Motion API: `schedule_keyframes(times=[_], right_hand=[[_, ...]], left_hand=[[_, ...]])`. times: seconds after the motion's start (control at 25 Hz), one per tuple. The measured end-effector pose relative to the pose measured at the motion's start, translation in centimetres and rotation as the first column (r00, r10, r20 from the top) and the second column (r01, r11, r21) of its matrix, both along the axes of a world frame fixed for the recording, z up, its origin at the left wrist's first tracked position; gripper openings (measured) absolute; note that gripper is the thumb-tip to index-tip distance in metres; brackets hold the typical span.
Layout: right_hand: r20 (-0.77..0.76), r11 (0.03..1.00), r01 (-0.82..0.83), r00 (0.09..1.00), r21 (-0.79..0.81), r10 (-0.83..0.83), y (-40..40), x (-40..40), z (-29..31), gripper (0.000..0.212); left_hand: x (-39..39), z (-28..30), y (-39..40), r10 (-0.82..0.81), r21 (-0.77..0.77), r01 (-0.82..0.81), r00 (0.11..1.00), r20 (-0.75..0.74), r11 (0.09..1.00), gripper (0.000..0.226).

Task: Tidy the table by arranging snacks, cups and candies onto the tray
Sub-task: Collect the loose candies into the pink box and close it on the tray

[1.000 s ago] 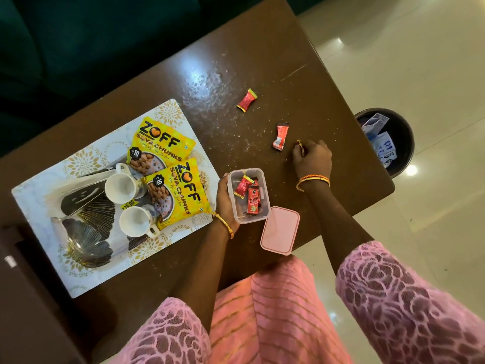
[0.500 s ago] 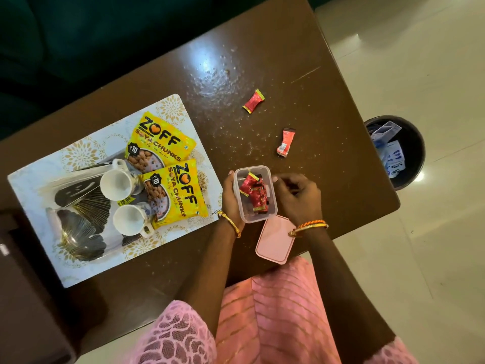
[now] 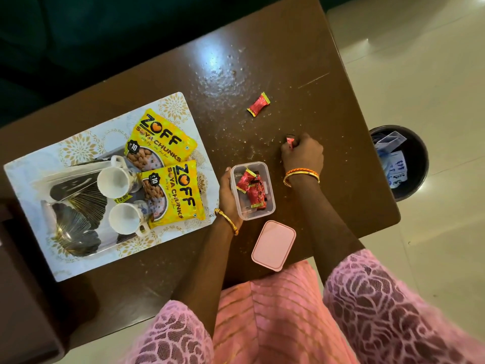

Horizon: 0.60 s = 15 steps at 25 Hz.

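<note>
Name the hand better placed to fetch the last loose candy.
Probably the right hand: it is nearer the loose candy, though it grips another candy first. The left hand holds the container.

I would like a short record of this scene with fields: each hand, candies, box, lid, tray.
left hand: holds the side of the clear box
right hand: pinches a red candy on the table
loose candy: one lies apart, farther up the table
box: open, several red candies inside
lid: pink, off, beside the box
tray: holds two snack packs and two cups
</note>
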State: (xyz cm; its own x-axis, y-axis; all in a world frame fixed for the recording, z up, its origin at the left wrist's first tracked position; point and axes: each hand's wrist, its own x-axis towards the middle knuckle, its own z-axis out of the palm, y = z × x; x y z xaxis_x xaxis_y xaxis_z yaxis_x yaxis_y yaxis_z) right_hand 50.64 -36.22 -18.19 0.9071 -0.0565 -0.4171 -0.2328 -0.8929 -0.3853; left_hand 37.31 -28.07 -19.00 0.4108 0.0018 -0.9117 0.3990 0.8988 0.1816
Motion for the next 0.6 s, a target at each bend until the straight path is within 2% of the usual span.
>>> schedule_keyframes(times=[0.08, 0.16, 0.24, 0.36, 0.44, 0.52, 0.6], right_hand=[[-0.016, 0.998, 0.04, 0.999, 0.04, -0.039, -0.4, 0.1, 0.8, 0.025], [-0.098, 0.982, 0.123, 0.989, 0.145, -0.11, -1.0, 0.1, 2.4, 0.023], [-0.182, 0.955, 0.15, 0.978, 0.256, -0.105, -1.8, -0.5, 4.4, 0.023], [-0.336, 0.887, 0.091, 0.939, 0.454, 0.076, -2.3, -2.8, 7.3, 0.017], [-0.408, 0.855, 0.066, 0.896, 0.515, 0.177, -2.0, -4.4, 7.9, 0.006], [-0.41, 0.856, 0.12, 0.905, 0.503, 0.114, -1.6, -4.6, 7.4, 0.014], [-0.392, 0.846, 0.254, 0.918, 0.468, -0.059, -0.9, -3.6, 6.1, 0.014]], left_hand=[[0.1, 0.0, 0.0, 0.017, 0.008, -0.017, 1.0, 0.008, 1.0, 0.063], [0.3, 0.2, 0.0, 0.028, 0.009, -0.028, 0.999, 0.028, 1.0, 0.063], [0.4, 0.4, 0.0, 0.017, 0.004, -0.017, 0.999, 0.037, 1.0, 0.063], [1.0, 0.9, 0.4, -0.025, -0.028, 0.027, 0.998, 0.06, 0.999, 0.06], [1.1, 0.8, 0.6, -0.063, -0.018, 0.065, 0.996, 0.062, 0.998, 0.06], [1.0, 0.6, 0.6, -0.022, -0.028, 0.024, 0.998, 0.058, 0.999, 0.063], [0.9, 0.3, 0.7, 0.084, -0.049, -0.08, 0.992, 0.089, 0.996, 0.063]])
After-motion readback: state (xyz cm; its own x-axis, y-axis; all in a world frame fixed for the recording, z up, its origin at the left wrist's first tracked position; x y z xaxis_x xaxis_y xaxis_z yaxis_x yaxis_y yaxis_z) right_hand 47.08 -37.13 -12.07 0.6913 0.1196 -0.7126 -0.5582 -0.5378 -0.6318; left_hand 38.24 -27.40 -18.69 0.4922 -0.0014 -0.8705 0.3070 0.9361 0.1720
